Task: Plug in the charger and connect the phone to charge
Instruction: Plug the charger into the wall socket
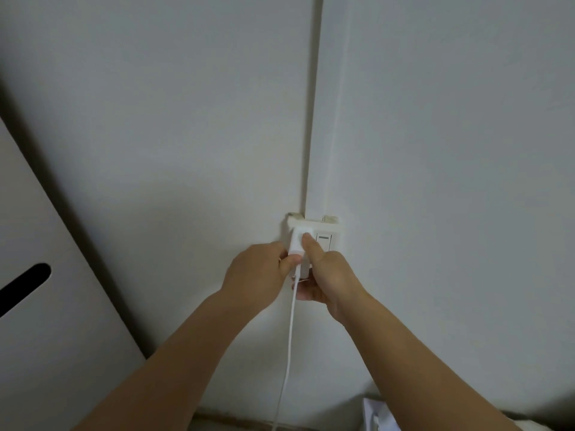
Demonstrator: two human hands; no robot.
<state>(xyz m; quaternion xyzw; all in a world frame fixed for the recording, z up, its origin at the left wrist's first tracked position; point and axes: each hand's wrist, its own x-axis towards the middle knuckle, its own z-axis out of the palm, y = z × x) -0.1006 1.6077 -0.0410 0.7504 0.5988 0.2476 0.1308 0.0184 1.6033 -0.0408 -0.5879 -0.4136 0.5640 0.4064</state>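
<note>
Charger at wall socket, beside switch — pinched between left hand and right hand, right thumb pressing. Cable hangs down. Risk — crooked push, pins miss; thumb slips onto switch. Phone unseen.

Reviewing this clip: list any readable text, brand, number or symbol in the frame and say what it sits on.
None can be read.
Charger: plain white, no marking visible where the hands leave it uncovered.
Wall socket plate: its switch shows only a small grey bar, not text.
Cable: no print.
White object at the bottom edge: faint marks, too blurred to read.
Cabinet: dark slot only, no label.
</note>
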